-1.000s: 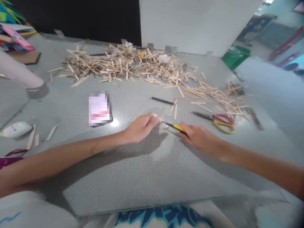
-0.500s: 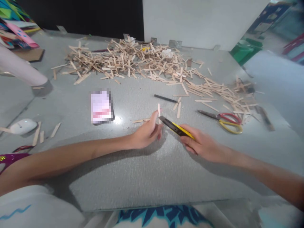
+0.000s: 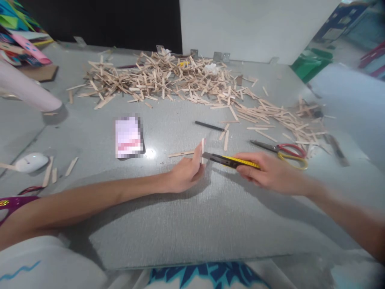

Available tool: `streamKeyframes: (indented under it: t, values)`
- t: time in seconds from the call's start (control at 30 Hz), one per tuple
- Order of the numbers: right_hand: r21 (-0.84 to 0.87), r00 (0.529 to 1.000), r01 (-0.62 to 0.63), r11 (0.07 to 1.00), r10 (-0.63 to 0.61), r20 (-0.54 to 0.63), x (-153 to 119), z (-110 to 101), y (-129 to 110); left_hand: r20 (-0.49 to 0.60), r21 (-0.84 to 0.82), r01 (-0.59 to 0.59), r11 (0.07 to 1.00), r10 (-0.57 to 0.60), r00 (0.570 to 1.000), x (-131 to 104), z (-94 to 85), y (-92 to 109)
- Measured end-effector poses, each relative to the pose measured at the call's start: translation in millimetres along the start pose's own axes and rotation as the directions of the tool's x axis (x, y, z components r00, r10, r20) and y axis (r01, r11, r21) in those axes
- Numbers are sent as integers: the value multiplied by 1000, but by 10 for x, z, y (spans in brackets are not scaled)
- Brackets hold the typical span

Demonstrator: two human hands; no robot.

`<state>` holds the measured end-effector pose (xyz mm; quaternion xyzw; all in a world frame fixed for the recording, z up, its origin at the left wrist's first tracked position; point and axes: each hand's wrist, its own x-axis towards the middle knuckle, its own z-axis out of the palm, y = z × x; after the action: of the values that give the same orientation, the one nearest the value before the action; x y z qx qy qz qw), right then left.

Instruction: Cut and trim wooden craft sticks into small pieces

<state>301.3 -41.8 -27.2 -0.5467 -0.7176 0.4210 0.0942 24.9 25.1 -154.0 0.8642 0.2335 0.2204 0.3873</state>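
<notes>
Near the middle of the glass-topped table, my left hand (image 3: 186, 172) pinches a small wooden craft stick (image 3: 202, 145), held upright on edge. My right hand (image 3: 261, 170) is closed around a yellow and black utility knife (image 3: 231, 161). Its blade points left and meets, or nearly meets, the stick by my left fingertips; actual contact is hard to tell. Behind my left hand another craft stick (image 3: 179, 154) lies flat. A black pen-like rod (image 3: 209, 125) rests just beyond, touching a few loose sticks.
Scissors (image 3: 279, 150) with red and yellow handles lie right of the knife. A large heap of craft sticks (image 3: 156, 78) spreads across the back. At left are a phone-like device (image 3: 129, 136), a white mouse (image 3: 31, 162) and a pale cylinder (image 3: 33, 88). A green bin (image 3: 311, 64) stands beyond.
The knife has swung flatter and my right hand has shifted right and slightly up. My left hand has tilted a little, the craft stick still in its fingers.
</notes>
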Motion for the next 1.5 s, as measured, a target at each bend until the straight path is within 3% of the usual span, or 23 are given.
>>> streamKeyframes:
  t: [0.1,0.27,0.33,0.4,0.5,0.57,0.77,0.83,1.0,1.13,1.23,1.3,1.4,1.5]
  values:
    - [-16,1000,12,1000,-12,18,-5,10,34,-28,89,4,996,-2,1000,-20,14,12]
    - [108,983,55,993,-35,-180,-29,521,139,-59,121,47,991,-40,997,-11,18,33]
    - [99,971,53,994,-29,-236,-32,607,152,-58,132,49,990,-42,997,-7,21,29]
    - [64,973,65,996,-49,-227,-18,511,144,-48,139,41,989,-34,998,-5,25,27]
    - [3,995,51,999,-51,-84,26,230,121,-40,155,24,988,-18,999,-2,30,25]
    - [-43,996,64,997,-66,-65,44,181,125,-42,166,18,986,-11,999,1,34,20]
    - [52,956,70,996,-52,-289,-37,688,212,-63,207,25,978,-12,998,-2,53,-8]
    - [50,966,78,996,-63,-251,-42,635,209,-62,215,16,976,-3,998,-4,57,-13]
    - [-58,995,86,995,-88,-41,66,185,167,-51,228,-19,973,32,998,1,49,-29]
    - [47,980,126,991,-117,-160,66,360,213,-58,225,-17,974,31,998,-3,44,-43]
    - [73,984,92,993,-79,-160,-41,511,261,-58,224,-22,974,36,998,-17,30,-2]
    - [44,995,48,998,-44,-89,-125,476,272,-29,192,-32,981,38,999,-24,-4,66]
    - [-58,999,3,998,-5,-33,-206,333,255,48,8,-50,999,50,998,-18,-95,216]
    - [-152,997,12,988,-24,-73,-226,274,225,-24,-157,-19,987,16,1000,2,-196,386]
